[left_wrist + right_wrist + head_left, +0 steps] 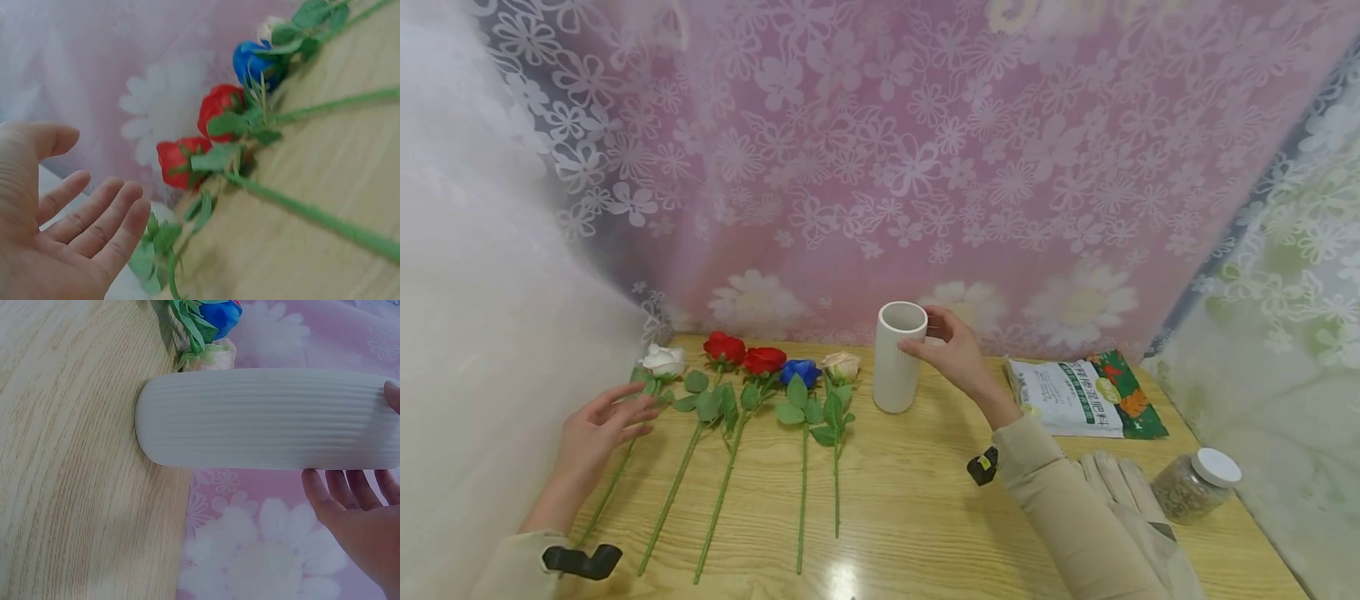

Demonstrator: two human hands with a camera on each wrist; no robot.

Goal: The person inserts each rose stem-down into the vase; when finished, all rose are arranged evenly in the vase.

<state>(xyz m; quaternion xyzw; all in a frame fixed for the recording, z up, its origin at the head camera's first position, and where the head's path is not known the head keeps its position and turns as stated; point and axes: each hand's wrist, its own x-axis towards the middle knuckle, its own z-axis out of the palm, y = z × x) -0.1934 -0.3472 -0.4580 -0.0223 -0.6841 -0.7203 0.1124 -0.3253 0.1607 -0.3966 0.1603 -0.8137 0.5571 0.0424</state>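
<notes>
A white ribbed vase (pixel 896 367) stands upright on the wooden table. Near its rim my right hand (pixel 953 352) holds it from the right, thumb on the front and fingers at the side and back; the right wrist view shows the fingertips against the ribbed wall (pixel 262 419). At the left, my left hand (pixel 606 425) is held with fingers spread and nothing in it, close to a white rose (pixel 664 362) whose stem it partly hides. Beside that rose lie two red roses (pixel 764 361), a blue rose (pixel 801 372) and a cream rose (pixel 841 367).
Right of the vase lies a white and green printed bag (pixel 1082 396). Nearer are pale gloves (pixel 1131 500), partly behind the right sleeve, and a white-lidded jar (pixel 1197 485) of small grains. A flowered pink curtain (pixel 880 167) hangs behind the table (pixel 910 508).
</notes>
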